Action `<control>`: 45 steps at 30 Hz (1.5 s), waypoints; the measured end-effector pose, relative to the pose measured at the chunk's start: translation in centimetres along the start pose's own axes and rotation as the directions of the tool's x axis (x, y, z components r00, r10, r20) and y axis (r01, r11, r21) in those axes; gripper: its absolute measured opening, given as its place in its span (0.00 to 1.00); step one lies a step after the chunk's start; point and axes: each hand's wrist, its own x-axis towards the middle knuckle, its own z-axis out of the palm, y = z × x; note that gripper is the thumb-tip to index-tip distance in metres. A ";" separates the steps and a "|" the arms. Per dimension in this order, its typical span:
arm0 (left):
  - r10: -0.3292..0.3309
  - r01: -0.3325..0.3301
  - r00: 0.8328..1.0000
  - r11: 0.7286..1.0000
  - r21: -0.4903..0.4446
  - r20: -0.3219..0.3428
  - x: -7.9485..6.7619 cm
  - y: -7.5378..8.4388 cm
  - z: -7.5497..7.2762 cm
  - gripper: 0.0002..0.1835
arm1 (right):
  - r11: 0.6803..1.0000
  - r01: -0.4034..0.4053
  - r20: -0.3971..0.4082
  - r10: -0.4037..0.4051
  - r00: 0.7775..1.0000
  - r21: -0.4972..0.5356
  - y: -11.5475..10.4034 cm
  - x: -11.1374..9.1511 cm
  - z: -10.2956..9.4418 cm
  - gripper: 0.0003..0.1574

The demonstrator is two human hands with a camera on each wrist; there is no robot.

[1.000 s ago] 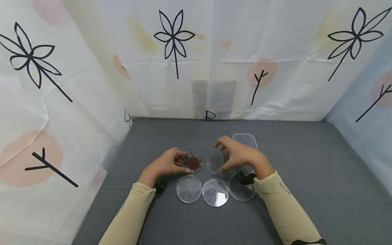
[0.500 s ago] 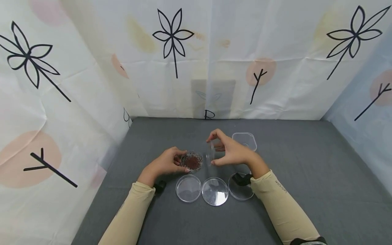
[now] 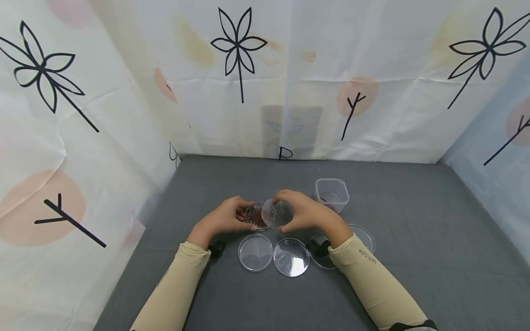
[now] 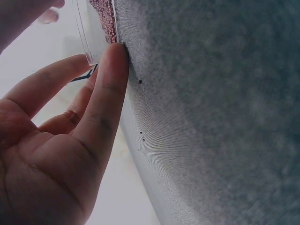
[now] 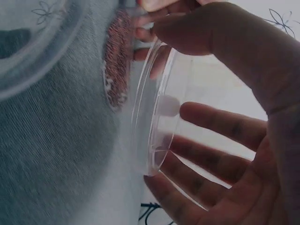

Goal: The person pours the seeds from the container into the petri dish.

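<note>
My left hand (image 3: 223, 218) grips the side of a clear petri dish (image 3: 255, 217) that holds reddish-brown grains with white bits round them. The dish sits at the grey cloth, thumb on its near side in the head view. In the left wrist view, the grains (image 4: 105, 21) show through the dish's wall. My right hand (image 3: 305, 212) holds a second clear petri dish (image 3: 279, 216) by its edge, tilted and overlapping the filled dish's right side in the head view. In the right wrist view, this tilted dish (image 5: 157, 105) shows no grains, and a gap separates it from the grains (image 5: 118, 56).
Two clear dishes, the left one (image 3: 255, 253) and the middle one (image 3: 291, 257), lie in front of the hands. A third (image 3: 320, 264) and another round rim (image 3: 367, 239) are partly under the right forearm. A square plastic tub (image 3: 332, 193) stands behind. Dark specks (image 4: 140, 81) dot the cloth.
My right hand has swung the clear dish leftward, from near upright beside the filled dish to tilted across its right side. The tub and a round rim show more now. My left hand stays put.
</note>
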 end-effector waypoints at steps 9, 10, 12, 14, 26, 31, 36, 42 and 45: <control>0.017 -0.017 1.000 0.999 0.029 0.007 0.2 0.0 -0.2 0.43 | 0.994 -0.040 0.056 0.046 0.997 -0.097 -0.8 0.8 0.8 0.35; 0.011 -0.011 1.000 1.000 0.027 0.005 0.2 0.1 -0.2 0.43 | 0.994 -0.036 0.065 0.043 0.997 -0.106 -0.9 1.0 0.9 0.35; 0.003 -0.003 1.000 1.000 0.022 0.003 0.1 0.0 -0.1 0.44 | 0.993 -0.030 0.081 0.040 0.996 -0.112 -1.1 1.4 1.1 0.35; 0.002 -0.002 1.000 1.000 0.022 0.003 0.0 -0.1 -0.1 0.43 | 0.992 -0.025 0.091 0.036 0.995 -0.125 -1.3 1.8 1.2 0.35; 0.009 -0.009 1.000 1.000 0.022 0.004 -0.1 0.0 -0.2 0.43 | 0.992 -0.017 0.100 0.030 0.995 -0.122 -2.0 3.0 1.2 0.36; 0.005 -0.005 1.000 1.000 0.022 0.001 -0.1 -0.3 -0.2 0.43 | 0.992 -0.010 0.096 0.022 0.995 -0.124 -1.8 3.4 1.4 0.36; -0.005 0.005 1.000 1.000 -0.005 -0.003 -0.2 -0.6 -0.3 0.43 | 0.994 -0.012 0.096 0.023 0.995 -0.110 -1.9 3.6 1.4 0.37; 0.030 -0.030 1.000 0.999 -0.025 0.002 -0.1 -0.9 -0.4 0.41 | 0.993 -0.022 0.098 0.033 0.995 -0.113 -2.3 3.6 1.5 0.37; 0.032 -0.032 0.999 0.999 -0.043 0.012 0.0 -1.1 -0.4 0.41 | 0.993 -0.033 0.102 0.045 0.994 -0.113 -2.4 3.6 1.4 0.38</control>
